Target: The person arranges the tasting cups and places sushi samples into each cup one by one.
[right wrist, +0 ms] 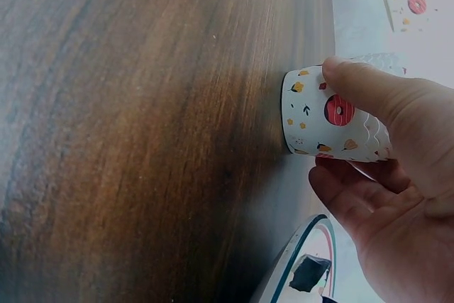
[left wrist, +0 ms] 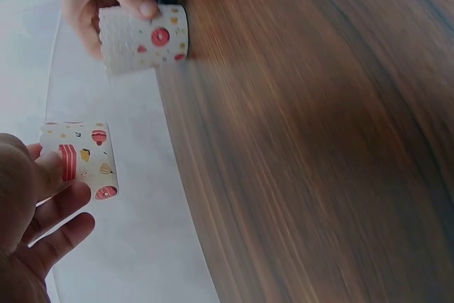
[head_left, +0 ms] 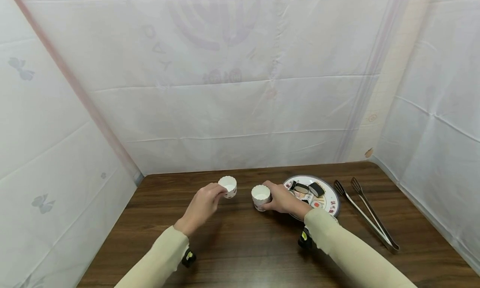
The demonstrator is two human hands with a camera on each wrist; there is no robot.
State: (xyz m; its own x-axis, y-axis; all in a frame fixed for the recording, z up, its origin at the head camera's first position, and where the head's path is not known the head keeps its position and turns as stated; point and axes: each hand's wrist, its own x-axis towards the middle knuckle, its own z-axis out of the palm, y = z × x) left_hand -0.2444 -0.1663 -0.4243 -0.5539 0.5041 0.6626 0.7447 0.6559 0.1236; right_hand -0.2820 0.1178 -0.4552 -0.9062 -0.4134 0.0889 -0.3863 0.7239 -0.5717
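Between its thumb and fingers my left hand (head_left: 204, 202) pinches a white paper baking cup (head_left: 229, 189) by the rim. In the left wrist view that cup (left wrist: 89, 160) hangs above the table, printed with small red and yellow pictures. My right hand (head_left: 280, 197) grips a second paper cup (head_left: 260, 198) around its side, thumb on one side and fingers on the other. A red doughnut print shows on this cup (right wrist: 333, 113) in the right wrist view. It stands upright at or close to the tabletop; whether it touches I cannot tell.
A round plate (head_left: 335, 201) with several dark-wrapped sushi-like pieces (head_left: 316, 189) lies just behind and right of my right hand. Metal tongs (head_left: 369, 213) lie open on the brown wooden table (head_left: 240, 254) at the right. White sheets (head_left: 232, 113) hang around the table.
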